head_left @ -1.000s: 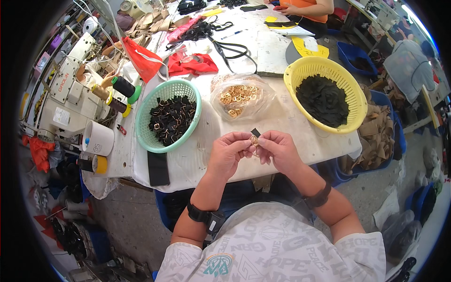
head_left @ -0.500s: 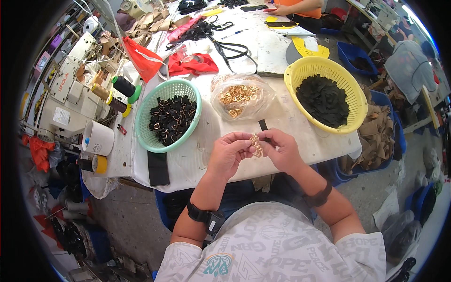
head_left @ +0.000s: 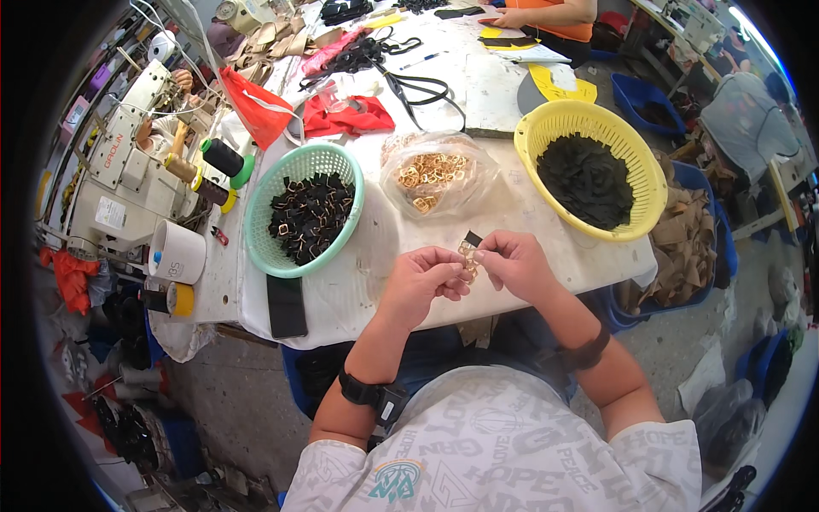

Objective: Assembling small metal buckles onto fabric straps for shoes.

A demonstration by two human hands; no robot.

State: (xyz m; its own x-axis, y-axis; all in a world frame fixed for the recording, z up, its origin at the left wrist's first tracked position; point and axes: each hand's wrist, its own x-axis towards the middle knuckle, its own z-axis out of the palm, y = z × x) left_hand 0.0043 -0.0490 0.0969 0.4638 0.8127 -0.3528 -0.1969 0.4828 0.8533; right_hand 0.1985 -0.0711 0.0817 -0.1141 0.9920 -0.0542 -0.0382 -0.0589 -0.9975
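Observation:
My left hand point(head_left: 426, 280) is closed on a small bunch of gold-coloured metal rings point(head_left: 467, 249), held over the table's near edge. Close beside it, my right hand point(head_left: 514, 263) pinches a short black fabric strip point(head_left: 473, 238), whose end sticks up above the rings. Whether the strip runs through a ring is hidden by the fingers. Beyond my hands lies an open clear plastic bag point(head_left: 435, 175) of gold rings. A green basket point(head_left: 254, 243) to the left holds black strips fitted with rings. The yellow basket point(head_left: 653, 200) on the right holds plain black strips.
A black phone point(head_left: 287, 305) lies below the green basket. At left stand a sewing machine point(head_left: 136, 183), thread spools point(head_left: 223, 158) and a white cup-like roll point(head_left: 177, 252). Red cloth point(head_left: 350, 119) and black straps point(head_left: 418, 90) lie farther back. Another person's hand point(head_left: 510, 19) works at the far side.
My right hand has shifted slightly right and down. The black strip now leans left, its end lower and closer to the rings. Both hands stay closed near each other.

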